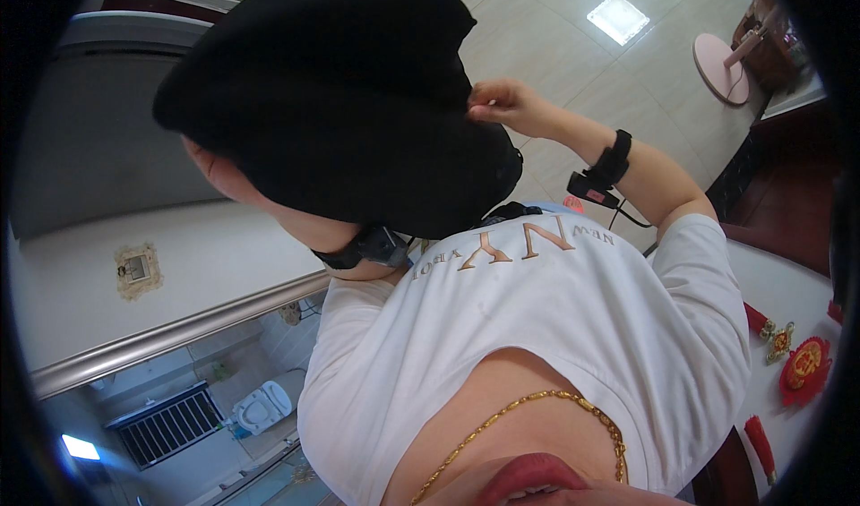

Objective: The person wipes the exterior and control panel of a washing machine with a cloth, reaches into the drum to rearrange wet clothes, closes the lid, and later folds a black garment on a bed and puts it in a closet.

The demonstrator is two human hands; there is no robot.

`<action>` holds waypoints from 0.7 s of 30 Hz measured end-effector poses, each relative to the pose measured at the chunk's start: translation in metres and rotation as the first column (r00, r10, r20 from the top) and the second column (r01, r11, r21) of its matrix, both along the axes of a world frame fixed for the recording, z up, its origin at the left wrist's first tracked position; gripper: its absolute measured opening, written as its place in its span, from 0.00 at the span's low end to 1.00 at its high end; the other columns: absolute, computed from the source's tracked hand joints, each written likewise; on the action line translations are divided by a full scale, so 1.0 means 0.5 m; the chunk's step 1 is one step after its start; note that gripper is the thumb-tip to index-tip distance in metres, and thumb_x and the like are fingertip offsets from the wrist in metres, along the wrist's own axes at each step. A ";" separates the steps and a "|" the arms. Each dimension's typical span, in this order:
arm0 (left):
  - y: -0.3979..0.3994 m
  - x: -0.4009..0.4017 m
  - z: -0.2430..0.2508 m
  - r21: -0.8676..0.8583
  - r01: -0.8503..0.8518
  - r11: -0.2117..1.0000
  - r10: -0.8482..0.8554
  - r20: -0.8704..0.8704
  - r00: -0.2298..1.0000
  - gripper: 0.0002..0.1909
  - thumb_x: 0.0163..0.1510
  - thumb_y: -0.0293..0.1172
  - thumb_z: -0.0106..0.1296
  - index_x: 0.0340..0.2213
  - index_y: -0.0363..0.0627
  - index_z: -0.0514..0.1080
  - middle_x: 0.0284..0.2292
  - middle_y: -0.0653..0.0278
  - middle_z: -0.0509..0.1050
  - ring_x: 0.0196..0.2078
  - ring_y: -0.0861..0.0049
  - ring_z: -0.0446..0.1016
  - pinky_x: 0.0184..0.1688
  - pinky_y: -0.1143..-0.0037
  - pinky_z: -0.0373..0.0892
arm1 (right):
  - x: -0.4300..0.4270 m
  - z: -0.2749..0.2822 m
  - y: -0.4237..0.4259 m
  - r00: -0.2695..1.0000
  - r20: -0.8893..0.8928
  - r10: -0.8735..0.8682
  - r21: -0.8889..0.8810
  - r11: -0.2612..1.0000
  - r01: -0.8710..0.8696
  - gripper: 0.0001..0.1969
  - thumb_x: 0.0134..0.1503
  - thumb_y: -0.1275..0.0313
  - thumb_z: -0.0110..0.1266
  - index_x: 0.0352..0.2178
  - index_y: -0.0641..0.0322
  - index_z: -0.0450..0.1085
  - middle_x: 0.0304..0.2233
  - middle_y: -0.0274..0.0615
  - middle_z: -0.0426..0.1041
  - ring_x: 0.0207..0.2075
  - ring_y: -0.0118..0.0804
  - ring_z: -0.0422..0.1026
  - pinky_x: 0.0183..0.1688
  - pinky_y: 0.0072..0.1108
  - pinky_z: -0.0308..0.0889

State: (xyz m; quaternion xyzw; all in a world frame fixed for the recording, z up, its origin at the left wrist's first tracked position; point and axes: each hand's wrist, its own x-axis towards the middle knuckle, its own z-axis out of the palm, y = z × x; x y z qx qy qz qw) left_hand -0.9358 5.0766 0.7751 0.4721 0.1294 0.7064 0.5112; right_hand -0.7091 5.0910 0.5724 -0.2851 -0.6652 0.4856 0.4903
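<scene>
A large piece of black cloth point(336, 103), perhaps a garment, hangs in front of me. My left hand point(211, 167) is mostly hidden beneath its left side; only part of the hand shows, and the forearm runs under the cloth. At the cloth's right edge, the thumb and fingers of my right hand point(500, 106) pinch the fabric. A black strap with a small device point(383, 245) circles my left forearm. Another strapped device point(594, 190) sits on my right forearm, with a thin cable.
Pale floor tiles point(571, 69) reflect a bright square. A pink round stand base point(722, 69) is at upper right. Red ornaments point(805, 371) lie against a white surface at right. At left are a grey panel point(101, 136), a framed wall switch point(139, 271) and a doorway showing a toilet point(259, 408).
</scene>
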 end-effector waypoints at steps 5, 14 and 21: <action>-0.024 0.032 0.018 0.061 -0.244 0.968 0.237 0.097 0.967 0.22 0.54 0.50 0.40 0.42 0.48 0.69 0.41 0.60 0.71 0.44 0.68 0.70 0.41 0.69 0.71 | 0.011 0.104 -0.038 0.985 -0.108 0.138 -0.185 0.970 -0.156 0.14 0.59 0.64 0.45 0.25 0.63 0.69 0.26 0.32 0.69 0.26 0.22 0.65 0.30 0.14 0.61; 0.004 -0.009 0.009 -0.018 0.329 0.944 -0.328 0.015 0.944 0.32 0.54 0.63 0.29 0.47 0.54 0.64 0.42 0.59 0.67 0.48 0.74 0.64 0.38 0.72 0.71 | -0.051 0.162 -0.022 0.992 0.098 -0.083 0.391 0.919 0.038 0.07 0.50 0.70 0.57 0.27 0.63 0.71 0.27 0.43 0.71 0.28 0.35 0.69 0.31 0.21 0.64; -0.018 0.035 0.011 0.038 -0.454 0.890 0.455 -0.126 0.881 0.28 0.54 0.57 0.35 0.46 0.50 0.65 0.45 0.59 0.67 0.48 0.70 0.65 0.42 0.70 0.69 | 0.004 -0.016 -0.010 0.953 0.297 -0.062 0.008 0.998 0.063 0.02 0.52 0.76 0.53 0.28 0.62 0.68 0.26 0.34 0.69 0.27 0.27 0.66 0.32 0.18 0.63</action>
